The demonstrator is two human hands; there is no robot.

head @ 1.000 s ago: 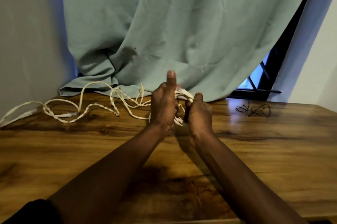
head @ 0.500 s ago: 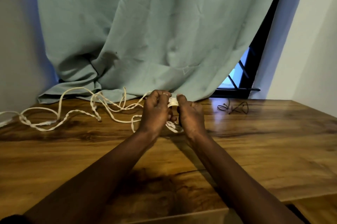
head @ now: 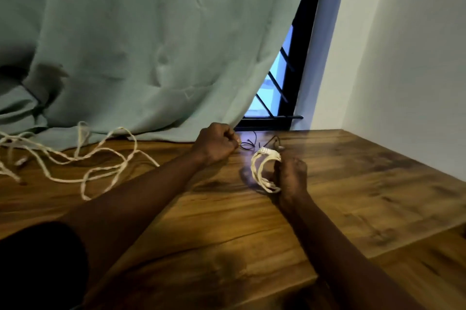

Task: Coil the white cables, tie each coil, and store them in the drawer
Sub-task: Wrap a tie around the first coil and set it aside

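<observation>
Hands apart now; half a second earlier both worked the same bundle. Now right hand point(head: 292, 176) alone grips white cable coil point(head: 262, 171), fingers curled round it, over tabletop point(head: 358, 183). Meanwhile left hand point(head: 216, 144) has left the coil and sits as curled fist at black ties point(head: 248, 146) near curtain point(head: 151, 45) hem; whether it pinches one, cannot tell. Second, loose white cable point(head: 75, 158) sprawls on tabletop at left, well apart from coil.

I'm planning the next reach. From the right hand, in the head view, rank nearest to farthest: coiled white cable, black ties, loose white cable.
1. coiled white cable, held in the right hand.
2. black ties, just beyond.
3. loose white cable, far left.
</observation>
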